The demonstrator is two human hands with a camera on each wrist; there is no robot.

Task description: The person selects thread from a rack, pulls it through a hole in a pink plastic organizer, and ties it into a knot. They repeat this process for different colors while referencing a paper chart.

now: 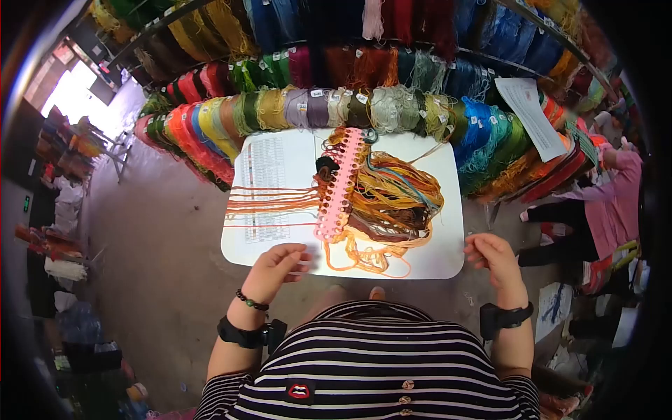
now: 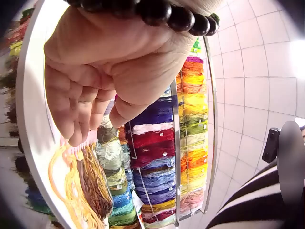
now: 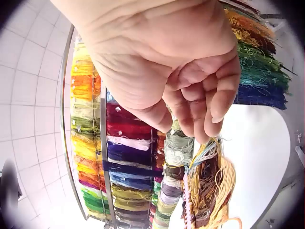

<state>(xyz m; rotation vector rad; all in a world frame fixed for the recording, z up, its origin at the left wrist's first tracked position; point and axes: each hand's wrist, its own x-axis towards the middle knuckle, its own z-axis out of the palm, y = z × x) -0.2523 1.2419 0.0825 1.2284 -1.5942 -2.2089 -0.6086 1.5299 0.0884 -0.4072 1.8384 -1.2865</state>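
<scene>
A pink thread holder (image 1: 341,185) with holes along both edges lies upright on a white board (image 1: 441,259). Brown, gold, blue and peach threads (image 1: 399,196) bunch on its right side, while several orange and red strands (image 1: 273,203) stretch out to its left. Over the board's lower left edge is my left hand (image 1: 280,269), fingers loosely bent and holding nothing. My right hand (image 1: 495,257) hovers by the lower right edge, also with nothing in it. In the left wrist view, peach thread (image 2: 71,186) shows below the left fingers.
A printed colour chart (image 1: 266,182) lies on the board's left. Rolls of coloured thread skeins (image 1: 336,108) line the board's far edge, with more skeins hanging behind. A paper sheet (image 1: 530,115) rests on the skeins at right. Another person in pink (image 1: 612,196) is at far right.
</scene>
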